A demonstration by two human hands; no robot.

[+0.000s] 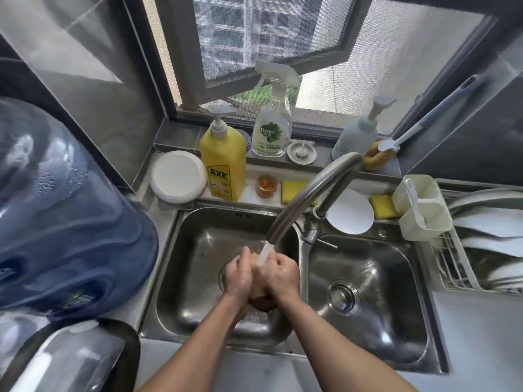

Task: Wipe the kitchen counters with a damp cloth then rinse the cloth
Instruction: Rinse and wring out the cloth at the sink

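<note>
Both forearms reach out over the left basin of the sink (195, 281). The left hand (237, 275) and right hand (283, 274) are pressed close together, fingers curled around a wadded cloth (261, 299), which seems brownish, though the hands hide most of it. A stream of water (264, 253) from the curved tap (305, 193) falls onto the hands and cloth. A big blue water jug (56, 207) stands left of the sink, a dish rack (467, 267) right. Behind, a yellow soap bottle (223, 165) and a spray bottle (271, 128) stand near the window (254, 38).
</note>
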